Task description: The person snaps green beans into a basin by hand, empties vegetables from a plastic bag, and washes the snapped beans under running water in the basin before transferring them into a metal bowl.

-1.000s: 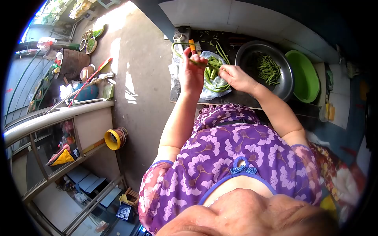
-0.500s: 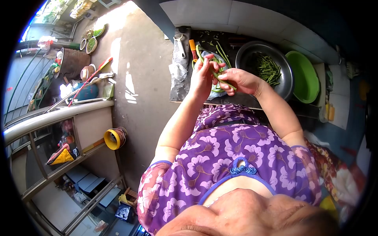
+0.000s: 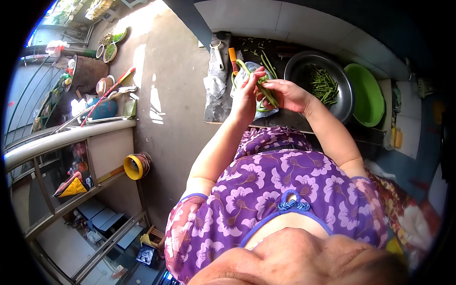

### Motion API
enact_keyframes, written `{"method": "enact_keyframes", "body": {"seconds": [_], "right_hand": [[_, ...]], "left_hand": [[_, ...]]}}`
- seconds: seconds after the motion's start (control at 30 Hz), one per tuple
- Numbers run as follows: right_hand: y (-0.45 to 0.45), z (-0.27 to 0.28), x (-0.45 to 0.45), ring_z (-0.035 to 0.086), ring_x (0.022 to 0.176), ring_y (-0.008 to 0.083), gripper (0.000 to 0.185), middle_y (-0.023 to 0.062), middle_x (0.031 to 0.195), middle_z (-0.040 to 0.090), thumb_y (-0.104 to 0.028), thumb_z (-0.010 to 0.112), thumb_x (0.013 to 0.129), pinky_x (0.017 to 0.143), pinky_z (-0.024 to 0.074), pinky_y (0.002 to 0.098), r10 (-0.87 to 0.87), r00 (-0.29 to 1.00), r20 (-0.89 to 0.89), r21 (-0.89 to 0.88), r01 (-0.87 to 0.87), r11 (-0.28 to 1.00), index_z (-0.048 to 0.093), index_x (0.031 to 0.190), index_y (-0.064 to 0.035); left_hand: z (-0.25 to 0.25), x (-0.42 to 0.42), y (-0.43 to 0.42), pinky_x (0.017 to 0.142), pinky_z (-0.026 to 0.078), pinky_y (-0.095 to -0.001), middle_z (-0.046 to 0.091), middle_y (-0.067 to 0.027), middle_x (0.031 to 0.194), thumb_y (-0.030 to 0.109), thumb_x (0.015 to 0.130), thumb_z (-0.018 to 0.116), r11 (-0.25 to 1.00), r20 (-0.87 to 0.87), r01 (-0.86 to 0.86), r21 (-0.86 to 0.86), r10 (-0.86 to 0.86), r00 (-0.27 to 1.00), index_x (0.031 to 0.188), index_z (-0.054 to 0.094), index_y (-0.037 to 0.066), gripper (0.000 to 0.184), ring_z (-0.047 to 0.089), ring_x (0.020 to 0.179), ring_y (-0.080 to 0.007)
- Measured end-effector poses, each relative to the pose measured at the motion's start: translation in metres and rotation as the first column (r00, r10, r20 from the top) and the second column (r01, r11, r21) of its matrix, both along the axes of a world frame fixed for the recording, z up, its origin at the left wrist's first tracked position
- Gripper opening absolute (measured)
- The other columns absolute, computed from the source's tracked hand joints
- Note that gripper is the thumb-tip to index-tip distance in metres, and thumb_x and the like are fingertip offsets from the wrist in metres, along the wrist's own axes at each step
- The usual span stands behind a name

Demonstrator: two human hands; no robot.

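Green beans point(image 3: 269, 96) sit pinched in our grip, fingers of left hand point(image 3: 243, 96) and right hand point(image 3: 295, 97) closed on them above the plastic bag point(image 3: 264, 114); we judge this the handling step, calling for light fingertips; beyond, on the counter point(image 3: 219, 110), cut pieces point(image 3: 324, 85) lie in the metal bowl point(image 3: 295, 71).

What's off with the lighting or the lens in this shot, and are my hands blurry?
Head view: sunlight washes out the floor at upper left, while the upper right sinks into deep shade; head view: the white railing bows with wide-angle distortion, and the corners go black; head view: left hand and right hand show no obvious motion blur.
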State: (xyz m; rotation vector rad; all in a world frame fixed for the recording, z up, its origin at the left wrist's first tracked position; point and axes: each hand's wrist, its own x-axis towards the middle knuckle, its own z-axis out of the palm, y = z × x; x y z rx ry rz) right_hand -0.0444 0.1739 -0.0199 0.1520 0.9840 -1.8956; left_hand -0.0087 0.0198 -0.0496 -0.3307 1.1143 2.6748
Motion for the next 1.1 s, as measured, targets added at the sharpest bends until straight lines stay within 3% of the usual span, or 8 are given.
{"method": "enact_keyframes", "body": {"seconds": [0.1,0.2,0.27,0.5,0.63,0.8,1.0,1.1], "right_hand": [[0.005,-0.006,-0.005,0.056,0.061,0.0103,0.018,0.0025,0.074,0.059,-0.021,0.048,0.096,0.055,0.0467,0.0229,0.159,0.981,-0.111,-0.049,-0.166,0.985,0.057,0.092,-0.0051],[0.002,-0.003,0.005,0.048,0.055,0.0071,0.017,-0.0010,0.068,0.052,-0.020,0.048,0.095,0.048,0.0383,0.0201,0.153,0.947,-0.281,0.192,-0.101,0.976,0.055,0.089,-0.0053],[0.001,-0.020,0.006,0.045,0.053,0.0062,0.017,-0.0020,0.067,0.050,-0.020,0.049,0.095,0.047,0.0365,0.0203,0.106,0.927,-0.360,0.329,0.019,0.944,0.055,0.088,-0.0055],[0.020,-0.069,-0.006,0.061,0.069,0.0134,0.016,0.0052,0.079,0.061,-0.020,0.051,0.094,0.063,0.0542,0.0270,-0.296,0.955,-0.006,0.280,0.285,0.916,0.058,0.093,-0.0054],[0.010,-0.015,0.001,0.063,0.075,0.0158,0.021,0.0079,0.085,0.063,-0.021,0.052,0.095,0.074,0.0536,0.0321,-0.042,0.997,0.066,0.017,0.041,0.999,0.058,0.106,-0.0044],[0.018,-0.025,-0.004,0.059,0.061,0.0096,0.021,0.0039,0.075,0.062,-0.023,0.054,0.094,0.057,0.0504,0.0234,0.197,0.968,-0.153,0.012,-0.197,0.980,0.059,0.100,-0.0029],[0.008,-0.059,-0.004,0.056,0.054,0.0091,0.018,0.0016,0.069,0.059,-0.018,0.053,0.092,0.053,0.0500,0.0224,-0.092,0.995,-0.041,0.281,0.100,0.955,0.059,0.094,-0.0012],[0.017,-0.089,-0.009,0.060,0.063,0.0132,0.017,0.0052,0.078,0.062,-0.016,0.054,0.092,0.062,0.0543,0.0285,-0.267,0.963,0.032,0.314,0.244,0.917,0.059,0.097,-0.0009]], "left_hand": [[-0.007,-0.007,-0.006,0.098,0.039,-0.0357,0.056,-0.0108,0.127,0.028,0.097,0.048,0.976,-0.019,0.195,0.093,-0.194,0.981,0.115,0.058,0.004,0.031,0.053,0.113,-0.0192],[-0.003,-0.019,-0.016,0.100,0.042,-0.0379,0.060,-0.0132,0.122,0.029,0.095,0.050,0.941,0.084,0.052,0.334,-0.085,0.993,0.123,0.049,0.005,0.036,0.056,0.114,-0.0271],[-0.003,-0.021,-0.018,0.099,0.044,-0.0405,0.063,-0.0173,0.114,0.025,0.095,0.053,0.976,0.078,-0.047,0.211,0.031,0.996,0.116,0.050,0.006,0.029,0.059,0.108,-0.0308],[-0.005,-0.010,0.000,0.094,0.044,-0.0355,0.064,-0.0147,0.110,0.022,0.097,0.048,0.992,-0.036,0.044,0.118,-0.040,0.999,0.106,0.058,0.005,0.021,0.059,0.106,-0.0224],[-0.021,-0.004,-0.004,0.096,0.041,-0.0314,0.060,-0.0107,0.119,0.021,0.096,0.050,0.978,0.090,0.187,-0.091,-0.179,0.980,0.116,0.058,0.003,0.028,0.054,0.112,-0.0187],[-0.001,-0.016,-0.012,0.094,0.043,-0.0358,0.059,-0.0149,0.121,0.021,0.094,0.053,0.990,0.129,0.106,0.090,-0.117,0.985,0.129,0.046,0.002,0.040,0.056,0.113,-0.0246],[-0.016,-0.015,-0.004,0.091,0.048,-0.0381,0.067,-0.0168,0.101,0.024,0.098,0.048,0.993,-0.089,-0.103,0.053,0.108,0.990,0.107,0.054,0.003,0.024,0.063,0.099,-0.0249],[-0.009,-0.011,0.006,0.103,0.039,-0.0390,0.063,-0.0190,0.112,0.024,0.099,0.044,0.996,-0.216,-0.053,0.075,0.068,0.974,0.103,0.058,0.002,0.026,0.058,0.111,-0.0265]]}}
